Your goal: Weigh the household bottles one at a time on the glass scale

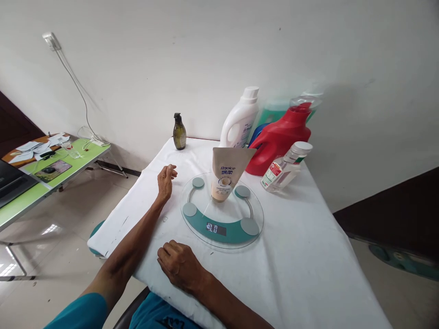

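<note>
A round glass weighing scale (192,233) with a teal band and a lit display lies on the white-clothed table. A beige Rejoice tube (228,176) stands on its cap on the scale, touched by neither hand. Left of the scale, my left hand (165,183) rests on the cloth with its fingers slightly apart, holding nothing. My right hand (180,265) lies at the near side, below the scale, its fingers curled in with nothing visible in them.
Along the back stand a dark green pump bottle (179,133), a white detergent bottle (240,119), a red jug (288,132) and a tilted clear bottle (286,167) with a white cap. A green desk (82,153) with a laptop (13,185) is at the left.
</note>
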A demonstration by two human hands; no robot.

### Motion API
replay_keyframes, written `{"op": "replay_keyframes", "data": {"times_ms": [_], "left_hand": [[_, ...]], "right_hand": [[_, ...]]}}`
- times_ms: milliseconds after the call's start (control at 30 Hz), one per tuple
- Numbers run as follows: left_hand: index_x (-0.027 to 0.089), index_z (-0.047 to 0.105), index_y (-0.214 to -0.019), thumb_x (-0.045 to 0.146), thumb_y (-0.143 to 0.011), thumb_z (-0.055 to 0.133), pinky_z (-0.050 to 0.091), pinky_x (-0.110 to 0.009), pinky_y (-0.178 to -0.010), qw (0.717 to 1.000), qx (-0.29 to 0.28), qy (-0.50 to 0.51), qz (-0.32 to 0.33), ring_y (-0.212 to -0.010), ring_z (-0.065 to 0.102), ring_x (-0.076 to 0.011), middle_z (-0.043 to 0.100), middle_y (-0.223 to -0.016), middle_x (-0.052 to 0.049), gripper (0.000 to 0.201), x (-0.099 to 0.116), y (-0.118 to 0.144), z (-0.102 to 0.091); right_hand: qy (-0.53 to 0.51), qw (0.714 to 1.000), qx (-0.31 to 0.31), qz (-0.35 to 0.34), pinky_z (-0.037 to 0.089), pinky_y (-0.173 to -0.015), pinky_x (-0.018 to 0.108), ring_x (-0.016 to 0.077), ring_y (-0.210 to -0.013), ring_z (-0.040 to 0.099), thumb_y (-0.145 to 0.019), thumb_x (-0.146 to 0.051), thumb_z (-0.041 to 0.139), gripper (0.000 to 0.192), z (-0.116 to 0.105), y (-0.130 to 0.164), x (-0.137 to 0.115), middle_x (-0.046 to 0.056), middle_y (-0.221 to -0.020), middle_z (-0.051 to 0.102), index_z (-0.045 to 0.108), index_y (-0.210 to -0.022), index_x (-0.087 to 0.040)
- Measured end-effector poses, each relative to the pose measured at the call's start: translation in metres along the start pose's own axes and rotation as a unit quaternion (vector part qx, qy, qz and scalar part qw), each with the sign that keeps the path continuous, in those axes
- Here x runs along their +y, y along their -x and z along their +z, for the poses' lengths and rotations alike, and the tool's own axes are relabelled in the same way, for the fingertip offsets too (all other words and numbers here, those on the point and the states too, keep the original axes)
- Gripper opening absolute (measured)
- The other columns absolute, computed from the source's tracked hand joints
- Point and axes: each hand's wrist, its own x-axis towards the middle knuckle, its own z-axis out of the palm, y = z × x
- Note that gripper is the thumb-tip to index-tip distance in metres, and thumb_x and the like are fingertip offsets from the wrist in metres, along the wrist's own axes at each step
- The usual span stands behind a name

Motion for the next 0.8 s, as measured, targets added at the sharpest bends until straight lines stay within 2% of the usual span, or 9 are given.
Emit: {"op": "replay_keyframes", "data": {"times_ms": [67,133,233,333,433,633,800], "left_hand": [[0.018,0.07,-0.11,0.072,-0.096,0.048,0.054,-0.037,-0.084,0.999,-0.039,0.014,0.022,-0.089,0.067,-0.0212,0.071,-0.092,-0.008,0.06,0.015,0.006,0.003],[0.019,0.064,-0.124,0.072,-0.091,0.057,0.053,-0.041,-0.093,0.993,-0.101,0.04,0.049,-0.103,0.068,-0.0244,0.073,-0.109,-0.011,0.063,0.031,0.014,0.008],[0.022,0.054,-0.141,0.068,-0.078,0.077,0.049,-0.047,-0.106,0.973,-0.206,0.085,0.062,-0.125,0.064,-0.0304,0.067,-0.135,-0.016,0.081,0.051,0.025,0.023],[0.024,0.048,-0.148,0.054,-0.067,0.092,0.043,-0.05,-0.117,0.951,-0.29,0.104,0.037,-0.138,0.057,-0.034,0.059,-0.148,-0.018,0.097,0.059,0.031,0.041],[0.024,0.051,-0.148,0.042,-0.061,0.097,0.043,-0.049,-0.119,0.937,-0.331,0.11,0.018,-0.141,0.056,-0.0347,0.061,-0.147,-0.017,0.1,0.06,0.034,0.056],[0.02,0.065,-0.129,0.03,-0.06,0.098,0.049,-0.048,-0.112,0.917,-0.381,0.122,-0.001,-0.129,0.065,-0.0331,0.071,-0.133,-0.015,0.077,0.057,0.035,0.069],[0.015,0.072,-0.106,0.032,-0.057,0.099,0.058,-0.042,-0.094,0.921,-0.382,0.068,-0.047,-0.106,0.073,-0.0296,0.078,-0.111,-0.013,0.058,0.053,0.039,0.079]], "right_hand": [[-0.003,1.0,-0.005,0.002,0.03,-0.053,0.032,0.0188,-0.071,0.055,-0.098,-0.014,0.055,0.013,0.0,0.0,0.0,0.005,-0.08,0.063,0.058,-0.086,-0.019],[-0.011,1.0,-0.003,0.004,0.032,-0.054,0.031,0.0192,-0.072,0.056,-0.1,-0.016,0.054,0.013,0.0,-0.001,-0.001,0.005,-0.082,0.064,0.058,-0.087,-0.019],[-0.018,1.0,0.006,0.004,0.035,-0.055,0.031,0.0195,-0.071,0.057,-0.101,-0.015,0.052,0.015,0.0,-0.002,-0.001,0.005,-0.081,0.065,0.057,-0.087,-0.019],[-0.016,1.0,0.009,0.004,0.037,-0.054,0.031,0.0198,-0.071,0.058,-0.1,-0.015,0.053,0.014,-0.002,-0.002,-0.002,0.005,-0.082,0.065,0.058,-0.087,-0.019],[-0.015,1.0,0.008,0.004,0.038,-0.053,0.031,0.0201,-0.071,0.058,-0.098,-0.017,0.056,0.012,-0.003,-0.002,-0.002,0.005,-0.081,0.065,0.058,-0.086,-0.019],[-0.011,1.0,0.01,0.009,0.037,-0.051,0.029,0.0188,-0.068,0.056,-0.095,-0.017,0.058,0.01,-0.003,-0.003,-0.002,0.004,-0.079,0.065,0.057,-0.085,-0.019],[-0.006,1.0,0.016,0.007,0.035,-0.048,0.03,0.0182,-0.067,0.058,-0.093,-0.02,0.061,0.011,-0.009,-0.002,-0.002,0.002,-0.079,0.065,0.056,-0.084,-0.02]]}}
